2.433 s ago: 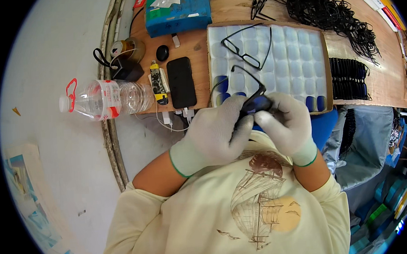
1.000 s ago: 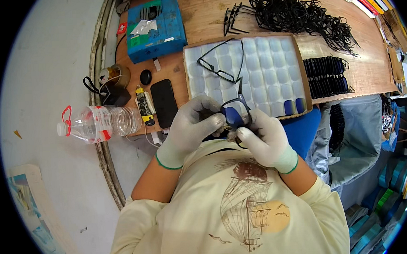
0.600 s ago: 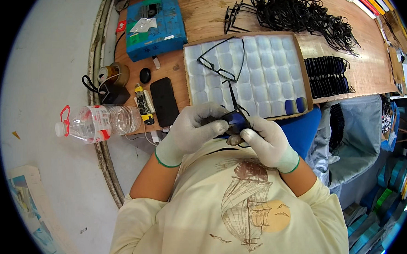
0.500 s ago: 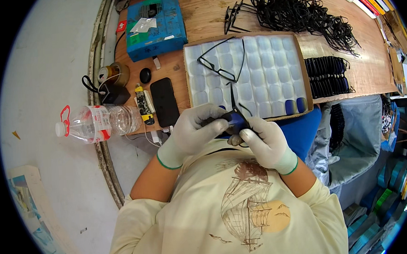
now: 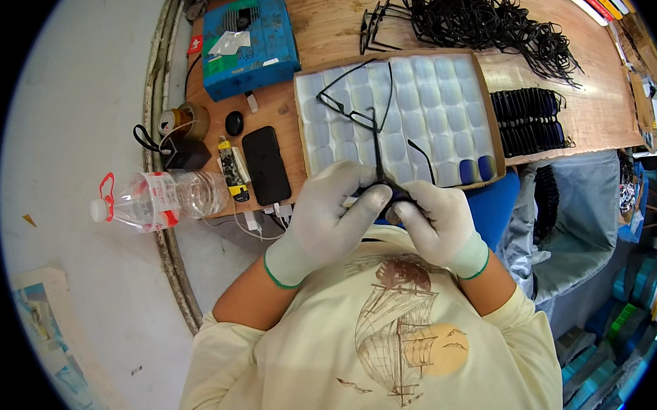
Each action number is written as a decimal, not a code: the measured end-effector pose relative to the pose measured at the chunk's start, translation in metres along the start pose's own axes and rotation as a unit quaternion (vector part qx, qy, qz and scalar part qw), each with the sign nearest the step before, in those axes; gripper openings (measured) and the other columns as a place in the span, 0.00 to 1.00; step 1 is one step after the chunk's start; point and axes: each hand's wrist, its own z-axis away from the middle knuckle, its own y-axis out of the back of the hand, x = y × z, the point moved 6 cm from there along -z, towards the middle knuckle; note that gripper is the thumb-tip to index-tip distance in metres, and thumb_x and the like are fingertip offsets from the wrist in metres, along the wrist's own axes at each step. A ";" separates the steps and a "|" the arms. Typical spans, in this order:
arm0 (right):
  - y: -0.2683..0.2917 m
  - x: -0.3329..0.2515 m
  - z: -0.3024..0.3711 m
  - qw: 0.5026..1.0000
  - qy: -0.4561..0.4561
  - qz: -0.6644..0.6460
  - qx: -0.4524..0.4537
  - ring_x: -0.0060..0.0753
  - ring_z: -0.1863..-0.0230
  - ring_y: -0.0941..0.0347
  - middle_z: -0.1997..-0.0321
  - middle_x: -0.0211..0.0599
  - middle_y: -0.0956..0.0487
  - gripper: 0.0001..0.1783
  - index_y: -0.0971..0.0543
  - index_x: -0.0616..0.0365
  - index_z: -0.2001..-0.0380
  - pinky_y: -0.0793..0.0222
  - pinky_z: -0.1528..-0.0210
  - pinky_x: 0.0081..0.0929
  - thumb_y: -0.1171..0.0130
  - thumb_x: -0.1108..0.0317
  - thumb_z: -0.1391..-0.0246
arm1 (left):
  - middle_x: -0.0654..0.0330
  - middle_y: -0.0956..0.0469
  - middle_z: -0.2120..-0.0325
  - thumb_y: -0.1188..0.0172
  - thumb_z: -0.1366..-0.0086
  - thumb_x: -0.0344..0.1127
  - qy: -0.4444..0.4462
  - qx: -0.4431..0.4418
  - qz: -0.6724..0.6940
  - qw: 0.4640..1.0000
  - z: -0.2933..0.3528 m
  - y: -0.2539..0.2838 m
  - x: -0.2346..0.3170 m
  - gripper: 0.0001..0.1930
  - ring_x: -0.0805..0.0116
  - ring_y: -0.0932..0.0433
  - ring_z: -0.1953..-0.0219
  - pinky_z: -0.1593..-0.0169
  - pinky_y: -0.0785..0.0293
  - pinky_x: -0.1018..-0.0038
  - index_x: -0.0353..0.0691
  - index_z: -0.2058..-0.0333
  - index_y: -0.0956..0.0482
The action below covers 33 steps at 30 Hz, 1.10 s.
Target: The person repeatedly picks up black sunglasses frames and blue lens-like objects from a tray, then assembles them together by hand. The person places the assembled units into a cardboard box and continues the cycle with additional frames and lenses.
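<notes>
Between my gloved hands, just off the near edge of a lens tray (image 5: 300,125), is a black eyeglasses frame (image 5: 378,154) with its temples pointing away over the tray. My left hand (image 5: 335,208) pinches it from the left, thumb on the front. On the other side my right hand (image 5: 435,222) grips it, fingers closed and thumb bent inward. The fingers hide most of the rims, so I cannot tell whether lenses sit in them. Rows of pale lenses fill the tray, with two dark blue lenses (image 5: 477,169) at its near right corner. Another black eyeglasses frame (image 5: 349,109) lies open on top.
A heap of black frames (image 5: 475,19) lies at the back right, with stacked glasses (image 5: 528,122) beside the tray. Leftward are a phone (image 5: 266,164), a yellow cutter (image 5: 232,169), a blue box (image 5: 250,49) and a plastic bottle (image 5: 157,200). A grey cloth (image 5: 582,221) hangs at the right.
The frame in my hands has turned, so its temples now spread farther over the tray. The blue lens surface seen between my fingers before is now mostly hidden.
</notes>
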 end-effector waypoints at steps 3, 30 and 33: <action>0.006 0.006 0.003 0.995 -0.031 -0.075 0.056 0.39 0.75 0.19 0.75 0.45 0.18 0.07 0.20 0.66 0.60 0.25 0.70 0.29 0.42 0.73 0.38 | 0.50 0.20 0.72 0.39 0.32 0.36 0.045 -0.002 0.065 0.997 -0.003 -0.017 -0.016 0.11 0.55 0.17 0.68 0.64 0.23 0.64 0.34 0.58 0.20; 0.380 0.230 -0.001 0.767 -0.312 0.462 0.319 0.69 0.59 0.21 0.65 0.62 0.18 0.23 0.20 0.58 0.59 0.28 0.55 0.60 0.53 0.48 0.31 | 0.49 0.21 0.46 0.38 0.43 0.31 0.072 -0.103 -0.574 0.809 -0.148 -0.011 -0.107 0.21 0.48 0.24 0.42 0.38 0.30 0.57 0.40 0.49 0.20; 0.389 0.265 0.000 0.790 -0.328 0.432 0.285 0.69 0.52 0.23 0.60 0.65 0.18 0.27 0.19 0.61 0.61 0.30 0.48 0.57 0.55 0.47 0.31 | 0.50 0.21 0.46 0.37 0.44 0.31 0.067 -0.100 -0.548 0.828 -0.146 0.001 -0.137 0.19 0.48 0.24 0.42 0.39 0.31 0.56 0.40 0.51 0.18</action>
